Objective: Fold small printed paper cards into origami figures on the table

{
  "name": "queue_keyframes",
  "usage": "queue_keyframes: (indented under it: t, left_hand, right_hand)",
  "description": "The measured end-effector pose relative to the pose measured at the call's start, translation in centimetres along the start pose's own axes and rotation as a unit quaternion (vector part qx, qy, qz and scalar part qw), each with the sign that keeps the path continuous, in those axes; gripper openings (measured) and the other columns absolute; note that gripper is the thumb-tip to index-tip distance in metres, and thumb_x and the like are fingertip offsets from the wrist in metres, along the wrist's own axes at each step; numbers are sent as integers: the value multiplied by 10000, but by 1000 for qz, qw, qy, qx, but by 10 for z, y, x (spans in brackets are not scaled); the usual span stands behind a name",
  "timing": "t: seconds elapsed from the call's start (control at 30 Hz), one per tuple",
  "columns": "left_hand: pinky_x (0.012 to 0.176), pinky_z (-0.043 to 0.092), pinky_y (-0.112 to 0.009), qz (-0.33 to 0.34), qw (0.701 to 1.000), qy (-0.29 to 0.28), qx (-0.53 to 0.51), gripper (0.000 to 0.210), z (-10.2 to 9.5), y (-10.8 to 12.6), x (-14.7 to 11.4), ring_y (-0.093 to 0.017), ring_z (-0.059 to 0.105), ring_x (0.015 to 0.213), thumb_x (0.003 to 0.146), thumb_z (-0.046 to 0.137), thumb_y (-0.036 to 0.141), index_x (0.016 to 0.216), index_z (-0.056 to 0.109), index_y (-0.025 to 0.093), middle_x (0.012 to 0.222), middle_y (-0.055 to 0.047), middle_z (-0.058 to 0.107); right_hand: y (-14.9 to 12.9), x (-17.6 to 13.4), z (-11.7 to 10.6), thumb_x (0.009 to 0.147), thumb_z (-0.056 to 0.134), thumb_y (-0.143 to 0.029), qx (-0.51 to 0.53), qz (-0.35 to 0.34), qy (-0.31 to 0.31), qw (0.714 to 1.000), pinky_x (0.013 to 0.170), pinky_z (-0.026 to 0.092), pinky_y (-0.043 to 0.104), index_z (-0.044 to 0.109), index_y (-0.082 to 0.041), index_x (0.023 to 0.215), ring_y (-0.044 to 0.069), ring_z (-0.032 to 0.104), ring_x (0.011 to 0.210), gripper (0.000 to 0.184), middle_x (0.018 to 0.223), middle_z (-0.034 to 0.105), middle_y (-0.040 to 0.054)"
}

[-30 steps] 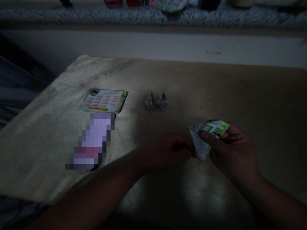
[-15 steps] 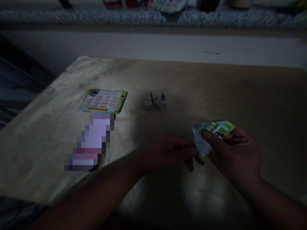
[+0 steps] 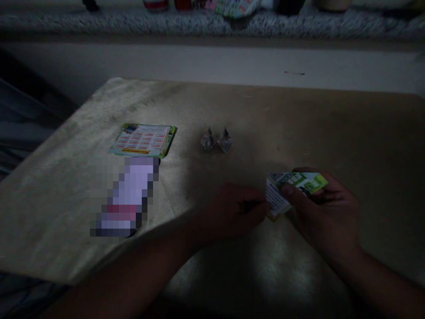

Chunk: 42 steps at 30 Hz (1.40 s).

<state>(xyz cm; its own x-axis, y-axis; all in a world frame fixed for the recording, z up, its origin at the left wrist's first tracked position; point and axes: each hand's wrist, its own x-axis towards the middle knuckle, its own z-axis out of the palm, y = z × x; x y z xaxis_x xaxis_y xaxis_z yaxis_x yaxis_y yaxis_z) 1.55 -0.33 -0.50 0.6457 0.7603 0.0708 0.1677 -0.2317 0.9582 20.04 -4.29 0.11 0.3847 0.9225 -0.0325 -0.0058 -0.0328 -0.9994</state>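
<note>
A folded piece of printed paper, green and white with small text, is held just above the table. My right hand grips it from the right, thumb on top and fingers behind. From the other side my left hand pinches the paper's left edge between thumb and fingers; part of those fingers is in shadow. Beyond the hands, a small folded paper figure with two pointed lobes stands on the table.
A printed card or sheet with a calendar-like grid lies on the left of the pale table. Just below it is a phone, its screen pixelated. Behind the table runs a speckled stone ledge bearing several items.
The left fingers have closed in on the paper's left edge, and their lower fingertips have curled in. The paper's lower tip has shifted slightly up and left.
</note>
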Motion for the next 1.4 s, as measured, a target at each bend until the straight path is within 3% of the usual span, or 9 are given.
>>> queue_keyframes:
  t: [0.13, 0.27, 0.67, 0.83, 0.97, 1.07, 1.2, 1.4]
  left_hand:
    - [508, 293, -192, 65, 993, 52, 83, 282, 0, 2, 0, -60, 393, 528, 944, 534, 265, 689, 530, 147, 605, 53, 449]
    - [516, 288, -204, 108, 984, 54, 135, 234, -6, 4, -1, -69, 386, 534, 954, 506, 232, 731, 492, 164, 627, 54, 437]
    - [523, 289, -218, 117, 977, -50, 174, 291, -30, 3, 0, -73, 408, 540, 997, 457, 262, 725, 488, 165, 634, 48, 441]
    - [505, 284, -211, 101, 981, -44, 157, 310, -27, 3, -1, -71, 405, 527, 992, 455, 285, 708, 484, 166, 618, 50, 438]
    - [498, 285, -204, 106, 985, -14, 133, 302, -26, 2, -2, -66, 396, 519, 977, 462, 266, 694, 486, 163, 608, 53, 427]
    - [501, 298, -195, 91, 991, 3, 102, 304, -27, 1, -2, -61, 410, 523, 975, 477, 263, 690, 498, 157, 609, 53, 436]
    - [495, 303, -188, 79, 994, 2, 76, 321, -28, -1, -2, -56, 409, 520, 981, 487, 275, 684, 500, 154, 606, 56, 434]
    - [502, 284, -191, 119, 984, 11, 131, 279, -27, -2, -3, -49, 395, 515, 971, 486, 231, 704, 501, 152, 618, 60, 426]
  right_hand:
    - [2, 2, -3, 695, 907, -263, -13, 11, -8, 1000, 503, 574, 219, 758, -287, 970, 141, 688, 586, 314, 737, 761, -19]
    - [6, 4, -5, 714, 893, -270, -22, -4, -32, 999, 549, 600, 251, 756, -288, 951, 162, 717, 647, 275, 809, 781, -10]
    - [-2, 7, -6, 732, 857, -194, -39, 24, -178, 983, 594, 637, 244, 760, -236, 868, 168, 758, 655, 173, 750, 792, 0]
    - [1, 8, -8, 730, 863, -203, -12, 35, -184, 982, 637, 643, 263, 757, -262, 933, 179, 767, 701, 236, 812, 807, -4]
    - [0, 9, -11, 843, 772, -376, 81, 59, -222, 970, 678, 643, 315, 784, -259, 1009, 213, 775, 744, 204, 890, 816, 40]
    - [-2, 11, -12, 894, 701, -428, 115, 79, -225, 964, 668, 640, 324, 811, -259, 1002, 223, 776, 742, 229, 911, 817, 57]
    - [-3, 12, -12, 901, 718, -337, 92, 90, -236, 963, 688, 641, 295, 814, -283, 1016, 195, 776, 731, 160, 892, 822, 35]
    - [-8, 6, -10, 888, 728, -298, -43, -5, -182, 982, 629, 647, 269, 819, -311, 965, 185, 774, 673, 120, 779, 816, 8]
